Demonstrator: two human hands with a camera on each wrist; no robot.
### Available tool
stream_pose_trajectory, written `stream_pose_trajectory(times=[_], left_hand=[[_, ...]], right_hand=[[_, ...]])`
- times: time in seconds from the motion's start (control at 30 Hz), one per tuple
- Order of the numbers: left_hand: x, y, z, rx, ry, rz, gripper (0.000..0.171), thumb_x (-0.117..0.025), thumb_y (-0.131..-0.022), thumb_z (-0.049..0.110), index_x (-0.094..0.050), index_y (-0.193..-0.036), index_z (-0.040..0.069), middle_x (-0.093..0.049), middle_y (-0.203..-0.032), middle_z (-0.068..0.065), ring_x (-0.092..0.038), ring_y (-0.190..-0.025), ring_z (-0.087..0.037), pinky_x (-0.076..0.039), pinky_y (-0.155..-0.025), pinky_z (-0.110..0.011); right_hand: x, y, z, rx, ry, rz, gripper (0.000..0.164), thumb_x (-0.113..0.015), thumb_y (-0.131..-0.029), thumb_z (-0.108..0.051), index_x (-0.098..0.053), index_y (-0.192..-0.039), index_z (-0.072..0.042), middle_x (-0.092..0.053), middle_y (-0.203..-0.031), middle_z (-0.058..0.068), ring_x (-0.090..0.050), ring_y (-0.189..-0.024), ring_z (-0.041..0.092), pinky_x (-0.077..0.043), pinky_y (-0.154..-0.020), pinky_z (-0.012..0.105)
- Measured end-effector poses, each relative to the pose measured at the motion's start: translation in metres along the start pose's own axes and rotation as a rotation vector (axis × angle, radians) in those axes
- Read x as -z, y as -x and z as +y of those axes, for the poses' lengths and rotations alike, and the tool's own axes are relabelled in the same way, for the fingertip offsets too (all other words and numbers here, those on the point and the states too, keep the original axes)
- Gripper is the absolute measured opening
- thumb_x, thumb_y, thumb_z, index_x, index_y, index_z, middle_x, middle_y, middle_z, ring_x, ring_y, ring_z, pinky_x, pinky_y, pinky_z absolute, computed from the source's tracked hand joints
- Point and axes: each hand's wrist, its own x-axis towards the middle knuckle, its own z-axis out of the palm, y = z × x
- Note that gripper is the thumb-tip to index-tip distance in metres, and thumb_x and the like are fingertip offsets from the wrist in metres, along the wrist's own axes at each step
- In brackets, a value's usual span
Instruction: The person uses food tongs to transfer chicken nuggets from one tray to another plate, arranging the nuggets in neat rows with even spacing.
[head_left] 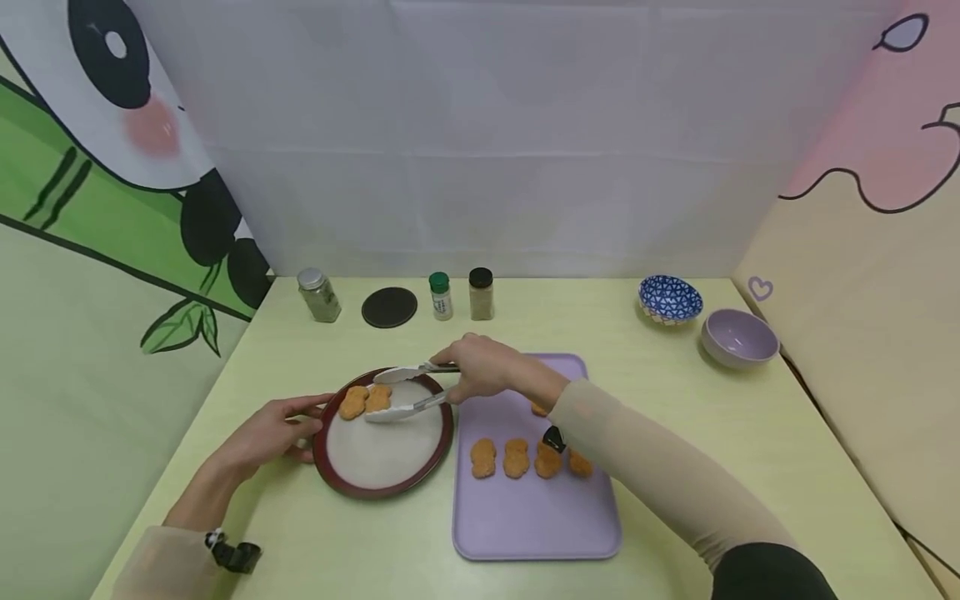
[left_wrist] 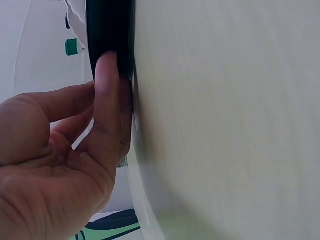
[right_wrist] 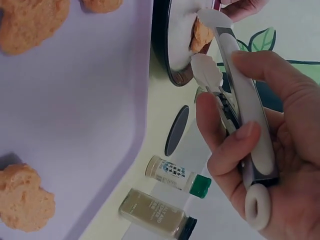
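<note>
My right hand [head_left: 483,367] grips white-tipped tongs [head_left: 429,404] over the plate, palm and fingers wrapped round the handle [right_wrist: 247,110] in the right wrist view. The tong tips stand apart, one on each side of a brown breaded nugget [head_left: 378,397]. Beside it on the plate lies another nugget [head_left: 352,404]. The plate [head_left: 397,458] is round and white with a dark red rim. At its left edge, my left hand [head_left: 262,435] holds the rim between thumb and fingers; the left wrist view shows the fingers [left_wrist: 106,87] against the dark underside.
Right of the plate lies a purple tray [head_left: 536,525] with several nuggets [head_left: 516,458], partly covered by my right arm. Behind stand a grey-lidded jar [head_left: 318,296], a black disc [head_left: 389,307], a green-capped shaker [head_left: 441,297] and a black-capped jar [head_left: 482,295]. A blue patterned bowl [head_left: 670,298] and purple bowl [head_left: 739,338] stand back right.
</note>
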Motion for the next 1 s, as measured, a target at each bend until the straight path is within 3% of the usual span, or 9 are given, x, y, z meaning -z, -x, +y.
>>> stream_pose_trajectory(times=[0.13, 0.33, 0.57, 0.7, 1.0], left_hand=[[-0.003, 0.000, -0.002, 0.007, 0.006, -0.005, 0.047, -0.055, -0.094, 0.008, -0.046, -0.141, 0.012, -0.049, -0.127, -0.023, -0.061, -0.087, -0.028, -0.056, -0.065, -0.041], [-0.003, 0.000, 0.001, -0.008, -0.011, 0.004, 0.047, -0.054, -0.095, 0.007, -0.047, -0.140, 0.013, -0.047, -0.131, -0.024, -0.061, -0.086, -0.028, -0.056, -0.064, -0.041], [-0.001, 0.002, 0.003, -0.011, -0.015, 0.005, 0.047, -0.054, -0.095, 0.007, -0.045, -0.141, 0.010, -0.044, -0.135, -0.025, -0.061, -0.087, -0.028, -0.056, -0.065, -0.041], [-0.001, 0.002, 0.001, -0.015, -0.013, -0.002, 0.048, -0.054, -0.095, 0.007, -0.045, -0.141, 0.010, -0.043, -0.136, -0.025, -0.061, -0.089, -0.028, -0.056, -0.066, -0.040], [0.000, 0.001, -0.001, -0.009, -0.015, 0.004, 0.047, -0.055, -0.095, 0.009, -0.045, -0.141, 0.011, -0.044, -0.135, -0.024, -0.061, -0.091, -0.028, -0.056, -0.066, -0.040]], right_hand=[[0.008, 0.018, 0.010, -0.004, 0.004, 0.015, 0.064, -0.075, -0.075, -0.031, -0.055, -0.134, -0.017, -0.063, -0.090, -0.007, -0.042, -0.060, 0.009, -0.039, -0.053, 0.023], [0.047, 0.084, 0.041, -0.013, 0.000, 0.059, 0.063, -0.077, -0.074, -0.028, -0.057, -0.132, -0.014, -0.066, -0.102, -0.008, -0.048, -0.063, 0.007, -0.044, -0.058, 0.025], [0.065, 0.153, 0.086, -0.092, -0.024, 0.006, 0.063, -0.077, -0.073, -0.024, -0.057, -0.132, -0.011, -0.061, -0.072, -0.009, -0.034, -0.045, 0.003, -0.036, -0.044, 0.022], [0.060, 0.174, 0.103, -0.121, -0.018, -0.021, 0.063, -0.078, -0.072, -0.024, -0.058, -0.130, -0.011, -0.054, -0.064, -0.009, -0.035, -0.046, 0.002, -0.037, -0.044, 0.022], [0.049, 0.187, 0.124, -0.107, -0.038, -0.058, 0.063, -0.078, -0.072, -0.021, -0.058, -0.130, -0.007, -0.063, -0.084, -0.005, -0.041, -0.051, 0.003, -0.042, -0.048, 0.023]])
